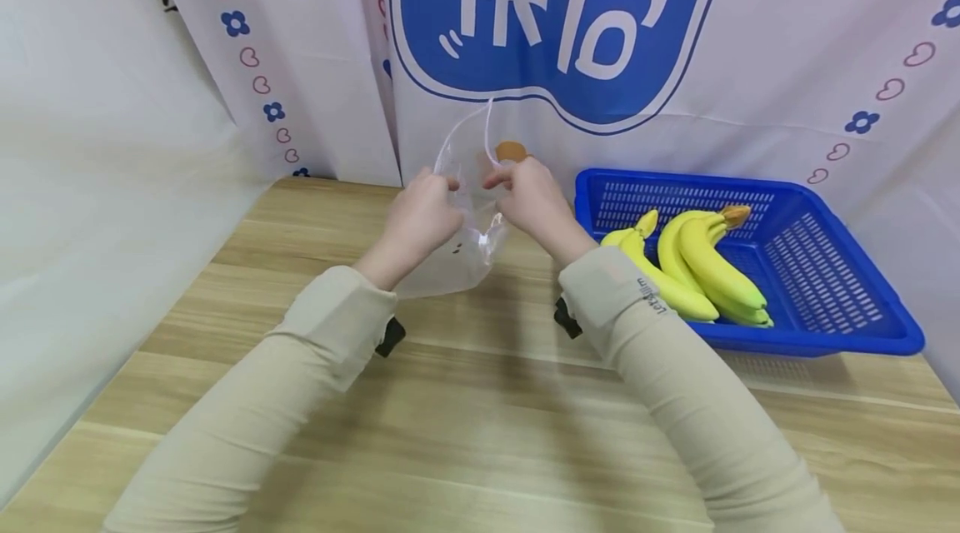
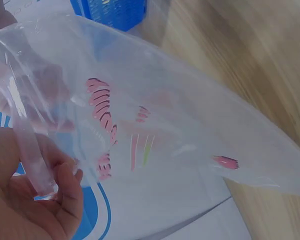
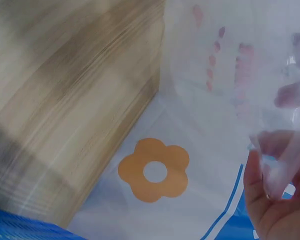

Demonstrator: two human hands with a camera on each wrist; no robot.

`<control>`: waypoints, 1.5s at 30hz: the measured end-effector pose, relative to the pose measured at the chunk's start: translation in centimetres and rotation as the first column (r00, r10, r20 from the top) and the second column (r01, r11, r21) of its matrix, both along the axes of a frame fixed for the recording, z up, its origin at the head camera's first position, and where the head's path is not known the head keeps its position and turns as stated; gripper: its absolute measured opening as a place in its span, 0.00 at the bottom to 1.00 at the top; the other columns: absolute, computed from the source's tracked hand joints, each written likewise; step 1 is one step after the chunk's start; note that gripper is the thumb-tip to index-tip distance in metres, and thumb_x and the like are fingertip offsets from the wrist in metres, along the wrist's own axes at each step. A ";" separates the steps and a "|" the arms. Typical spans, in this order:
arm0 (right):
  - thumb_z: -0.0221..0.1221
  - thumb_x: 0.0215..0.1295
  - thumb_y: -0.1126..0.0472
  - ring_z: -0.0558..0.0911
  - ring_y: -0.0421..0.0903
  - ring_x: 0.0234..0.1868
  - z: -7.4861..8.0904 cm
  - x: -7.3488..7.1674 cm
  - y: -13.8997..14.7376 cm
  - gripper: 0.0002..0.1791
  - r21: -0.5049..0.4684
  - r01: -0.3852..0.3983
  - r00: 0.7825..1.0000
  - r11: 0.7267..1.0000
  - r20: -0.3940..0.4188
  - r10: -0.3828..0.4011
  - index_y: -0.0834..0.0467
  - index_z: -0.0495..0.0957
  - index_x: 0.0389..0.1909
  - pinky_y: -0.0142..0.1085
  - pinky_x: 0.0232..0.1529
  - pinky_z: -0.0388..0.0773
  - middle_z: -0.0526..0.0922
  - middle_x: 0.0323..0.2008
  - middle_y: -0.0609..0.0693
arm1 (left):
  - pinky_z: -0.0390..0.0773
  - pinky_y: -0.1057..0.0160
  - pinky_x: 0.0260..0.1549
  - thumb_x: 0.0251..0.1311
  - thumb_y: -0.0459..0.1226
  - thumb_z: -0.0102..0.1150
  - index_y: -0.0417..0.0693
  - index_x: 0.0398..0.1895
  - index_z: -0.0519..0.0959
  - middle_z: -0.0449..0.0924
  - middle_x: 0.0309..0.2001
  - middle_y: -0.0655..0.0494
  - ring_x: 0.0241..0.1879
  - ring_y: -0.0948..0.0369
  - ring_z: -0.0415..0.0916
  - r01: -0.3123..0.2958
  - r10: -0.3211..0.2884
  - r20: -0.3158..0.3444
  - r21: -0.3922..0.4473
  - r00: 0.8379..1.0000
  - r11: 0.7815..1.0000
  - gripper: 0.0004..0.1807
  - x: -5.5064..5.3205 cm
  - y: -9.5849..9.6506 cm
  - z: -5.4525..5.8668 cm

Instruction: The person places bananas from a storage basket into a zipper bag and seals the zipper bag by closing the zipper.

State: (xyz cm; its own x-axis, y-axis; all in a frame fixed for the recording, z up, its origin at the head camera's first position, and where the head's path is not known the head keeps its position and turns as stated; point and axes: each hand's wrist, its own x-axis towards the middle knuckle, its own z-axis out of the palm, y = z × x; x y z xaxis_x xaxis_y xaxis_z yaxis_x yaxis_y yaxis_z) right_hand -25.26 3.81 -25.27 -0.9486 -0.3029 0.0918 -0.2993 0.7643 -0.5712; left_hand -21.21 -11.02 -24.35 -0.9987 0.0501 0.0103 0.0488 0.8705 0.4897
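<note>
A translucent plastic bag [image 1: 450, 271] hangs between my two hands over the table, its lower part close to the wood. My left hand [image 1: 422, 215] pinches one side of its top edge. Opposite it, my right hand [image 1: 534, 201] pinches the other side. Thin white strands rise from the bag's top in a narrow loop. In the left wrist view the bag [image 2: 175, 105] shows pink printing, and the left fingers [image 2: 67, 192] curl on its folded rim. The right wrist view catches the right hand [image 3: 280, 210] holding the rim at the frame's edge.
A blue plastic basket [image 1: 832, 341] stands to the right, with yellow bananas [image 1: 712, 262] inside. Behind the wooden table [image 1: 450, 450] hangs a white printed cloth [image 1: 315, 33] with a large blue emblem. My right forearm passes in front of the basket's near left corner.
</note>
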 end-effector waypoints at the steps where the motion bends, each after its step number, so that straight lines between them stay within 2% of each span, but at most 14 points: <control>1: 0.55 0.59 0.70 0.76 0.54 0.50 0.0 0.0 0.0 0.16 0.017 -0.018 1.000 1.000 -0.010 0.018 0.59 0.83 0.47 0.42 0.50 0.76 0.81 0.52 0.58 | 0.78 0.49 0.44 0.52 0.30 0.53 0.41 0.60 0.75 0.72 0.59 0.40 0.49 0.46 0.75 -0.008 0.008 -0.004 -0.011 1.000 1.000 0.27 0.0 -0.1 0.1; 3: 0.59 0.60 0.67 0.76 0.55 0.55 0.1 -0.1 0.2 0.14 0.037 -0.029 0.999 0.999 -0.015 0.029 0.60 0.83 0.46 0.45 0.59 0.73 0.82 0.52 0.59 | 0.78 0.48 0.44 0.53 0.32 0.54 0.43 0.58 0.76 0.75 0.58 0.42 0.49 0.47 0.76 -0.027 0.027 -0.024 -0.025 0.999 0.999 0.25 -0.2 -0.2 0.1; 5: 0.58 0.61 0.66 0.77 0.55 0.55 0.2 -0.1 0.3 0.12 0.031 -0.013 1.000 0.999 -0.004 0.013 0.60 0.84 0.45 0.44 0.59 0.74 0.82 0.52 0.58 | 0.78 0.47 0.46 0.56 0.35 0.56 0.46 0.54 0.79 0.78 0.56 0.46 0.51 0.48 0.77 -0.045 0.043 -0.048 -0.031 0.998 0.999 0.21 -0.3 -0.4 0.1; 8: 0.54 0.61 0.69 0.78 0.54 0.49 0.4 0.0 0.5 0.13 0.019 0.014 1.000 1.000 0.013 -0.014 0.59 0.85 0.41 0.40 0.46 0.77 0.83 0.50 0.58 | 0.78 0.47 0.45 0.57 0.34 0.55 0.48 0.49 0.81 0.82 0.53 0.49 0.52 0.49 0.79 -0.061 0.058 -0.094 -0.027 0.994 0.998 0.16 -0.4 -0.5 -0.1; 12: 0.48 0.59 0.72 0.74 0.49 0.35 0.6 0.0 0.7 0.16 0.007 0.005 0.999 1.000 0.052 -0.005 0.59 0.85 0.35 0.32 0.29 0.69 0.83 0.46 0.59 | 0.78 0.45 0.44 0.53 0.27 0.51 0.47 0.49 0.80 0.79 0.52 0.48 0.53 0.47 0.76 -0.073 0.063 -0.174 -0.049 0.983 0.996 0.20 -0.3 -0.7 -0.2; 15: 0.46 0.62 0.71 0.69 0.44 0.25 0.7 -0.1 1.0 0.18 0.035 0.003 0.993 0.999 0.121 -0.007 0.58 0.86 0.39 0.28 0.22 0.64 0.81 0.47 0.58 | 0.79 0.44 0.43 0.53 0.25 0.51 0.48 0.55 0.78 0.77 0.57 0.48 0.54 0.46 0.74 -0.091 0.068 -0.224 -0.094 0.972 0.991 0.24 -0.4 -0.9 0.0; 17: 0.45 0.62 0.71 0.68 0.43 0.24 0.8 -0.2 1.3 0.20 0.063 0.004 0.987 0.998 0.160 -0.014 0.57 0.84 0.45 0.28 0.20 0.62 0.80 0.51 0.59 | 0.79 0.43 0.43 0.53 0.25 0.51 0.48 0.58 0.76 0.75 0.60 0.49 0.56 0.46 0.73 -0.101 0.071 -0.234 -0.119 0.970 0.988 0.27 -0.6 -1.2 0.1; 23: 0.45 0.58 0.75 0.77 0.51 0.47 1.5 -0.1 1.7 0.25 0.080 0.026 0.991 0.996 0.127 -0.036 0.59 0.80 0.53 0.31 0.32 0.70 0.80 0.56 0.58 | 0.79 0.44 0.43 0.52 0.23 0.51 0.45 0.65 0.69 0.73 0.62 0.46 0.52 0.41 0.77 -0.107 0.067 -0.269 -0.139 0.961 0.985 0.32 -1.0 -1.9 0.7; 25: 0.46 0.61 0.73 0.78 0.51 0.45 1.9 0.0 1.7 0.22 0.061 0.057 0.995 0.997 0.080 -0.062 0.59 0.81 0.51 0.32 0.32 0.71 0.81 0.55 0.57 | 0.77 0.42 0.46 0.52 0.23 0.49 0.44 0.67 0.66 0.72 0.63 0.45 0.52 0.40 0.76 -0.099 0.061 -0.291 -0.117 0.955 0.988 0.34 -1.1 -1.9 0.8; 27: 0.46 0.63 0.69 0.77 0.49 0.38 2.3 0.1 1.8 0.20 0.040 0.078 0.997 0.996 0.023 -0.079 0.60 0.82 0.49 0.31 0.29 0.70 0.83 0.53 0.56 | 0.75 0.42 0.49 0.51 0.23 0.49 0.43 0.69 0.63 0.69 0.65 0.44 0.56 0.40 0.74 -0.079 0.057 -0.305 -0.060 0.951 0.995 0.37 -1.1 -2.0 1.0; 30: 0.47 0.65 0.64 0.75 0.47 0.32 2.8 0.1 2.0 0.18 0.011 0.092 0.996 0.996 -0.016 -0.092 0.60 0.83 0.48 0.31 0.26 0.68 0.83 0.52 0.56 | 0.73 0.43 0.56 0.46 0.22 0.48 0.41 0.70 0.61 0.65 0.68 0.42 0.62 0.43 0.69 -0.042 0.061 -0.283 0.075 0.957 0.996 0.40 -1.4 -1.9 1.2; 35: 0.49 0.64 0.67 0.79 0.50 0.48 3.5 -0.1 2.1 0.19 0.070 0.086 0.996 0.994 0.030 -0.088 0.58 0.81 0.52 0.36 0.39 0.76 0.80 0.57 0.55 | 0.71 0.49 0.62 0.43 0.16 0.44 0.38 0.69 0.62 0.64 0.68 0.41 0.62 0.44 0.69 -0.011 0.074 -0.271 0.229 0.960 0.973 0.42 -1.7 -2.1 1.6; 40: 0.50 0.64 0.65 0.79 0.50 0.49 4.2 0.0 1.9 0.22 0.232 0.083 0.994 0.969 0.050 -0.098 0.50 0.78 0.58 0.36 0.36 0.74 0.78 0.61 0.51 | 0.66 0.52 0.67 0.45 0.14 0.42 0.36 0.67 0.64 0.64 0.68 0.41 0.66 0.45 0.65 0.014 0.049 -0.314 0.194 0.948 0.981 0.39 -1.8 -2.7 2.1; 45: 0.50 0.67 0.56 0.79 0.52 0.47 5.0 0.2 2.1 0.20 0.361 0.090 0.994 0.928 0.024 -0.106 0.50 0.77 0.58 0.45 0.46 0.76 0.79 0.58 0.52 | 0.67 0.52 0.67 0.56 0.18 0.46 0.39 0.63 0.70 0.69 0.67 0.46 0.67 0.47 0.66 0.018 -0.010 -0.379 0.019 0.925 1.000 0.29 -1.7 -3.1 3.0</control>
State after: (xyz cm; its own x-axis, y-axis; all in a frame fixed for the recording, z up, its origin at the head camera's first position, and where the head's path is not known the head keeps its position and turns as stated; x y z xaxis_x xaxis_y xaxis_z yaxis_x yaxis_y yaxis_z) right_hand -25.05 5.94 -20.29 -0.9758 -0.2137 -0.0470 -0.1942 0.9449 -0.2635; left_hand -22.90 -14.12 -21.34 -0.9191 0.0597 0.3894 0.2468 0.8577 0.4510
